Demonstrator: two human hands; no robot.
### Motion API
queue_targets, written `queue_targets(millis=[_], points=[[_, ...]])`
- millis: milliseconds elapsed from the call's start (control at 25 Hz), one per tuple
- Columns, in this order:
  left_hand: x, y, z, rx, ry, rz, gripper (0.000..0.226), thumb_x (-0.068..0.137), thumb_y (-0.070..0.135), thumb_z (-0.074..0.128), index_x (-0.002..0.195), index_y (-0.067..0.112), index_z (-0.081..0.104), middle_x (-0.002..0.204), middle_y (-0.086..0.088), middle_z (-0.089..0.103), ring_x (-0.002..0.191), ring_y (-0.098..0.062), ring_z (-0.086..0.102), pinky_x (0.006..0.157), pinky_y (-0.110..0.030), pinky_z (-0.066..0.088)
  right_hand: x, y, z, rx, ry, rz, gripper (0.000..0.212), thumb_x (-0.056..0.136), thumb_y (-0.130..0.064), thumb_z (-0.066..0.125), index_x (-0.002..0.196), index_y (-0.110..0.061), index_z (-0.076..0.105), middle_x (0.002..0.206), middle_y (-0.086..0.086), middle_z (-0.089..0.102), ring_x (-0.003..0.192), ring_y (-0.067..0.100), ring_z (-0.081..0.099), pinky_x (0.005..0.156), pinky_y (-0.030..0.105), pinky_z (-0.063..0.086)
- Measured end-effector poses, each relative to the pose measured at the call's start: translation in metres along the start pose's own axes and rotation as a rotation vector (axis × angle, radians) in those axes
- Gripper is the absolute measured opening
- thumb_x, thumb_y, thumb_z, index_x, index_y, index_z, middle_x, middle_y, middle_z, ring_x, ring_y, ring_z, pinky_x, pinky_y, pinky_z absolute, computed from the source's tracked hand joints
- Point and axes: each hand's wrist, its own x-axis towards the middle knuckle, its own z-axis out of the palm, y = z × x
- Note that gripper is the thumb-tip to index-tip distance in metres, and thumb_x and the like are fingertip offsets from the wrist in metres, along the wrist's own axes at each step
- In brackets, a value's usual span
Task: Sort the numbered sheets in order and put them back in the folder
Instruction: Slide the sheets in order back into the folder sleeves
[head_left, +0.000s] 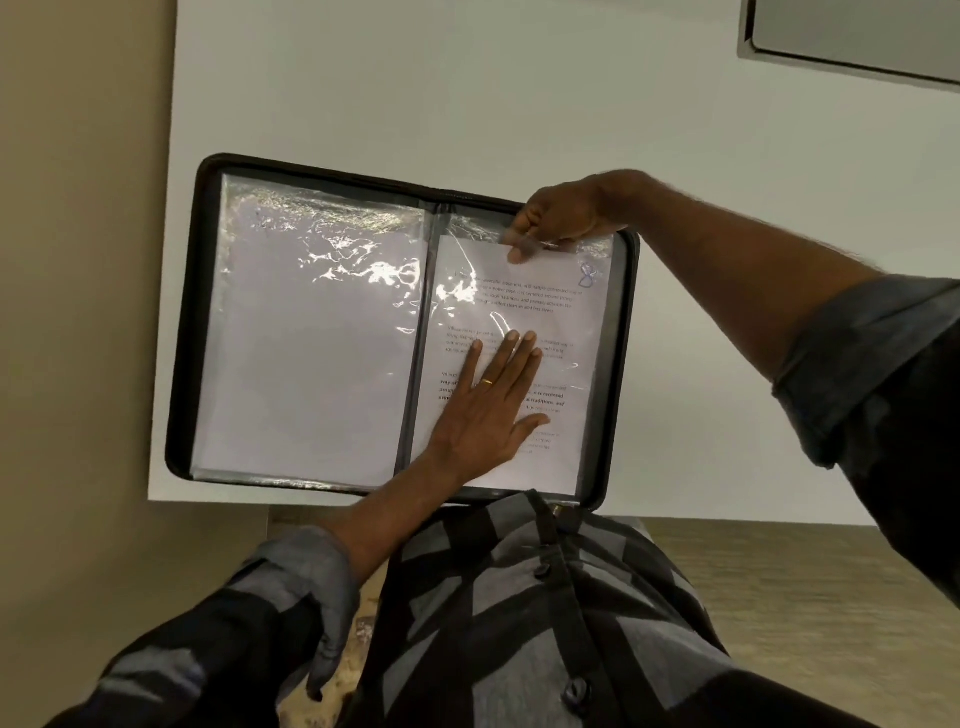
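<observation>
Sheets are what this is about, and the one in hand, the sheet marked 8 (524, 332), lies on the right half of the open black zip folder (187, 322), which sits flat on the white tabletop (467, 93) near its front edge. From the head camera, the only view, the left page shows a clear plastic sleeve (311, 332) with a pale sheet already inside, glare running across it.

On the right page the left hand (493, 400) lies flat on the printed text, fingers together and stretched out, a ring on one, pressing the sheet down. The right hand (558, 218) is up at the top edge, its fingers pinched on what looks like the mouth of the right-hand sleeve and the sheet's top margin; I cannot tell for sure whether the paper is fully under the plastic or only partly in.

To my eye the step is seating this sheet in its pocket. Doing it well would mean keeping the pocket mouth lifted with the right hand while the flat palm slides the paper squarely down, corners first, so it doesn't crease or catch on the plastic.
</observation>
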Motion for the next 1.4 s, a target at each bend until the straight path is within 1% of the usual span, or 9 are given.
queue_targets(millis=[240, 360, 520, 680, 920, 1000, 1080, 1240, 1400], points=[[-0.009, 0.031, 0.014, 0.064, 0.019, -0.021, 0.082, 0.104, 0.06, 0.032, 0.162, 0.005, 0.013, 0.171, -0.015, 0.002, 0.158, -0.029, -0.001, 0.126, -0.055, 0.006, -0.027, 0.006, 0.022, -0.384, 0.59, -0.185, 0.025, 0.102, -0.018, 0.055, 0.12, -0.015, 0.072, 0.116, 0.003, 0.073, 0.104, 0.017, 0.064, 0.091, 0.028, 0.046], [-0.015, 0.041, 0.022, 0.049, 0.019, -0.059, 0.077, 0.108, 0.056, 0.03, 0.162, 0.005, 0.01, 0.171, -0.014, -0.001, 0.158, -0.028, -0.005, 0.127, -0.054, 0.004, -0.045, 0.028, 0.045, -0.281, 0.814, -0.313, 0.029, 0.1, -0.015, 0.051, 0.121, -0.011, 0.07, 0.116, 0.001, 0.074, 0.112, 0.02, 0.066, 0.1, 0.032, 0.049], [-0.012, 0.041, 0.025, 0.07, -0.058, -0.063, 0.095, 0.098, 0.075, 0.02, 0.163, 0.008, -0.001, 0.17, -0.012, -0.012, 0.157, -0.027, -0.014, 0.126, -0.056, 0.0, -0.064, 0.086, 0.115, -0.236, 0.966, -0.307, 0.042, 0.1, -0.013, 0.047, 0.141, -0.011, 0.058, 0.142, 0.008, 0.061, 0.132, 0.026, 0.056, 0.112, 0.034, 0.041], [-0.011, 0.048, 0.027, 0.07, -0.034, -0.074, 0.08, 0.104, 0.063, 0.026, 0.164, 0.015, 0.006, 0.171, -0.013, -0.007, 0.158, -0.029, -0.01, 0.125, -0.06, 0.004, -0.087, 0.146, 0.199, -0.144, 1.13, -0.337, 0.037, 0.106, -0.014, 0.045, 0.142, -0.01, 0.055, 0.141, 0.011, 0.06, 0.129, 0.026, 0.055, 0.111, 0.035, 0.042], [-0.016, 0.059, 0.009, -0.241, 0.155, -0.132, 0.044, 0.11, 0.028, 0.046, 0.154, 0.031, 0.043, 0.167, -0.004, 0.026, 0.158, -0.022, 0.012, 0.126, -0.057, 0.011, -0.096, 0.187, 0.285, 0.015, 1.153, -0.27, 0.043, 0.107, -0.015, 0.046, 0.149, -0.012, 0.045, 0.148, 0.008, 0.054, 0.134, 0.019, 0.048, 0.114, 0.028, 0.037], [-0.021, 0.071, -0.008, -0.602, 0.203, -0.268, 0.041, 0.11, 0.033, 0.043, 0.151, 0.034, 0.046, 0.166, 0.005, 0.027, 0.157, -0.015, 0.011, 0.128, -0.049, 0.007, -0.098, 0.174, 0.292, 0.007, 1.1, -0.31, 0.043, 0.106, -0.014, 0.046, 0.149, -0.011, 0.045, 0.142, 0.009, 0.06, 0.128, 0.021, 0.055, 0.106, 0.022, 0.039], [-0.031, 0.081, -0.032, -0.904, 0.277, -0.365, 0.041, 0.109, 0.037, 0.044, 0.15, 0.038, 0.045, 0.164, 0.011, 0.027, 0.156, -0.011, 0.015, 0.127, -0.038, 0.015, -0.097, 0.155, 0.297, -0.042, 1.066, -0.377, 0.043, 0.106, -0.018, 0.047, 0.149, -0.014, 0.046, 0.134, 0.01, 0.066, 0.121, 0.024, 0.062, 0.103, 0.029, 0.047], [-0.064, 0.086, -0.084, -1.094, 0.406, -0.453, 0.046, 0.109, 0.039, 0.041, 0.154, 0.03, 0.042, 0.162, 0.001, 0.038, 0.143, -0.006, 0.041, 0.114, -0.02, 0.04, -0.091, 0.096, 0.31, -0.151, 1.023, -0.562, 0.053, 0.105, -0.032, 0.049, 0.154, -0.018, 0.037, 0.141, 0.011, 0.061, 0.124, 0.027, 0.061, 0.108, 0.043, 0.048], [-0.086, 0.077, -0.141, -1.138, 0.345, -0.551, 0.059, 0.102, 0.066, 0.034, 0.151, 0.035, 0.045, 0.15, 0.006, 0.052, 0.134, -0.01, 0.051, 0.115, -0.039, 0.043, -0.09, 0.04, 0.328, -0.082, 0.95, -0.726, 0.064, 0.105, -0.04, 0.044, 0.16, -0.017, 0.021, 0.16, 0.012, 0.04, 0.139, 0.03, 0.049, 0.115, 0.042, 0.041]])
